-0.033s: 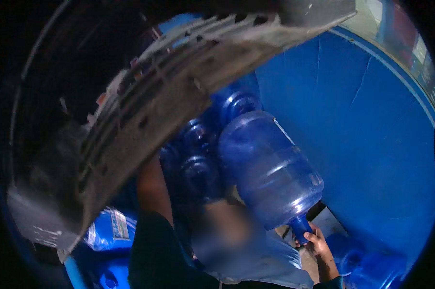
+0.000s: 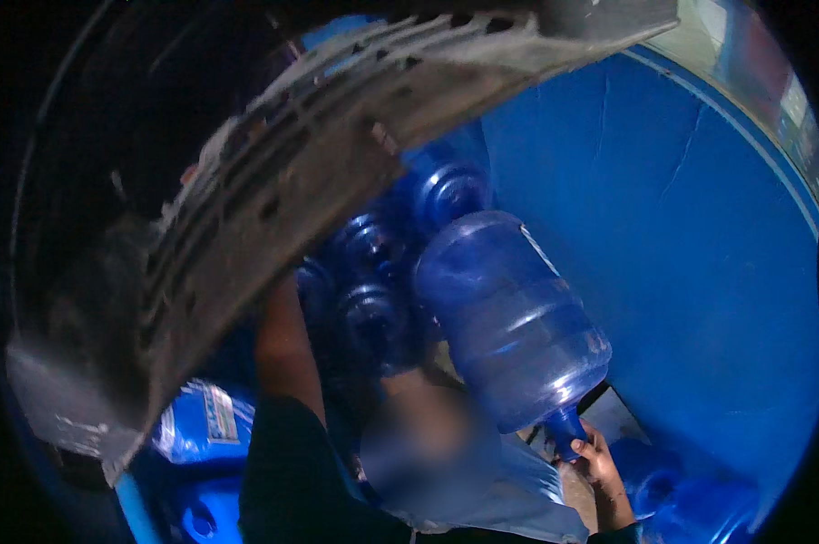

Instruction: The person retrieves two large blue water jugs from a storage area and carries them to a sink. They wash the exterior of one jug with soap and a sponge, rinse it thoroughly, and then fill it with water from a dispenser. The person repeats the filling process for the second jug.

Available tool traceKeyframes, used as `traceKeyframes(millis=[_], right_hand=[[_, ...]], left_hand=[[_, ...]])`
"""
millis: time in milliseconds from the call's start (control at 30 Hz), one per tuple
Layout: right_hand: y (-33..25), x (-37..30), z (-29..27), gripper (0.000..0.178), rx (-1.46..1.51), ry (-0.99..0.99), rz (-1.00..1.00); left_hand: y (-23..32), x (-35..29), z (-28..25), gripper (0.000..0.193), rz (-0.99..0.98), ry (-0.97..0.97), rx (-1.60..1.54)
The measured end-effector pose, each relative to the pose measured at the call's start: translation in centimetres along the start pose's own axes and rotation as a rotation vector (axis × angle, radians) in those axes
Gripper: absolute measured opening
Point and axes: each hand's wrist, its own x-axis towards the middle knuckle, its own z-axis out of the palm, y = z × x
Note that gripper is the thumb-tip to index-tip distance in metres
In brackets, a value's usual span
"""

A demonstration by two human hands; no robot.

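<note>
A large translucent blue water jug point(image 2: 518, 317) lies tilted, its rounded base up and to the left and its neck down toward the right. My right hand point(image 2: 596, 451) is closed around that neck. My left forearm point(image 2: 287, 354) rises behind a dark grey slotted plastic panel point(image 2: 273, 195), which hides the left hand and whatever it touches. The panel slants across the upper left, close to the camera. Past the jug, several more blue water jugs point(image 2: 373, 313) stand close together in shadow.
A smooth blue wall point(image 2: 672, 245) curves along the right side. More blue jugs point(image 2: 709, 510) lie at lower right, beside my right wrist. At lower left are a clear-wrapped blue package point(image 2: 205, 424) with a white label and another blue container point(image 2: 208, 515). A blurred patch covers the lower middle.
The slotted panel's lower end has shifted slightly up and left. The tilted jug and my right hand on its neck have stayed almost still.
</note>
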Motion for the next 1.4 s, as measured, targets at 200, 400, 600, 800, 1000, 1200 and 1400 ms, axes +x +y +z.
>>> traceKeyframes(millis=[200,400,600,800,1000,1200,1400], right_hand=[[2.3,-5.6,-3.5,0.07,-0.01,0.11,0.014],[1.5,-7.6,-4.3,0.063,-0.019,0.025,0.044],[1.5,-9.6,-3.3,0.064,-0.069,-0.003,0.007],[3.9,-10.3,-4.5,0.061,-0.072,-0.038,0.03],[6.4,-11.4,-8.8,0.047,0.089,0.022,0.064],[9.4,-17.2,-10.3,0.05,0.07,0.243,0.077],[2.5,-28.2,-8.0,0.057,-0.354,0.589,-0.127]], left_hand=[[-8.1,-12.7,-3.2,0.033,0.179,0.175,0.001],[-21.0,-29.5,-5.1,0.042,0.301,0.261,0.461],[-34.5,-40.6,-8.1,0.06,0.343,0.215,0.637],[-41.7,-45.6,-9.4,0.061,0.268,0.415,0.663],[-47.3,-47.6,-12.5,0.056,0.031,0.475,0.69],[-48.6,-46.8,-16.9,0.037,-0.353,0.57,0.832],[-46.8,-40.0,-22.9,0.032,-0.811,0.42,0.98]])
